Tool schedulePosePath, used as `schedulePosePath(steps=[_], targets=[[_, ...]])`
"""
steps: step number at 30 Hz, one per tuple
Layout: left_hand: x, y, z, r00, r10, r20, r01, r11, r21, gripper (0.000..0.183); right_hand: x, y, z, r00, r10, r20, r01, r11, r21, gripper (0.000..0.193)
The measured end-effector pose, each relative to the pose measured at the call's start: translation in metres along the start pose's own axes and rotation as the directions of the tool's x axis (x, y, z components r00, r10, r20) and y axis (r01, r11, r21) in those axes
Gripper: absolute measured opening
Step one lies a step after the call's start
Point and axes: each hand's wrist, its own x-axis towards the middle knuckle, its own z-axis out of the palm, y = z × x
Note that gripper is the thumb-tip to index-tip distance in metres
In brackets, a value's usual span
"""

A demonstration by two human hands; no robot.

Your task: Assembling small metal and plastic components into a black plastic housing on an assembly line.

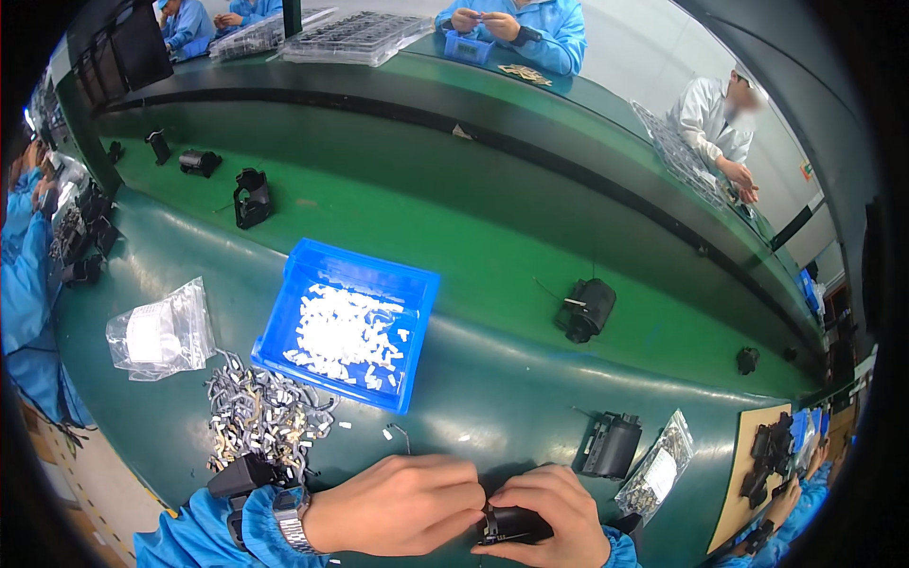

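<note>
My right hand (559, 516) is wrapped round a black plastic housing (516, 526) near the lower edge. My left hand (402, 504) meets it from the left, its fingers pinched together at the housing's edge; whatever is between those fingertips is hidden. Beyond my left wrist lies a heap of grey cables with small white connectors (265, 412). A blue bin (423, 327) full of small white pieces stands behind the heap. One short loose cable (402, 437) rests on the table just past my left hand.
Another black housing (612, 445) and a bag of small parts (658, 466) lie at right. A clear bag (163, 331) is at left. Black units (589, 310) sit on the green strip beyond the table. Co-workers (530, 28) sit across and at both sides.
</note>
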Motion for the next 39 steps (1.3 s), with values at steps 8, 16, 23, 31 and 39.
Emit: schedulePosePath(steps=[8,16,23,31,39], targets=[[0.0,0.001,0.0,1.0,0.014,0.008,-0.015,0.996,0.084,0.014,-0.002,-0.003,-0.001,0.999,0.035,-0.004,-0.035,0.998,-0.053,0.059],[0.002,0.0,0.0,1.0,0.011,-0.026,-0.008,0.994,0.112,0.014,-0.001,-0.006,-0.002,0.997,0.082,0.002,-0.082,0.995,-0.053,0.06],[0.001,0.0,-0.002,0.998,0.015,-0.064,-0.001,0.977,0.214,0.015,0.001,-0.006,-0.001,0.996,0.085,0.026,-0.083,0.994,-0.071,0.058],[0.001,0.001,-0.002,0.999,-0.006,-0.04,0.016,0.966,0.257,0.015,0.0,-0.003,-0.001,0.995,0.094,0.04,-0.091,0.994,-0.059,0.059],[0.001,0.003,-0.001,1.0,-0.028,-0.008,0.029,0.973,0.23,0.016,-0.002,-0.009,0.002,0.991,0.136,0.022,-0.136,0.991,0.004,0.058]])
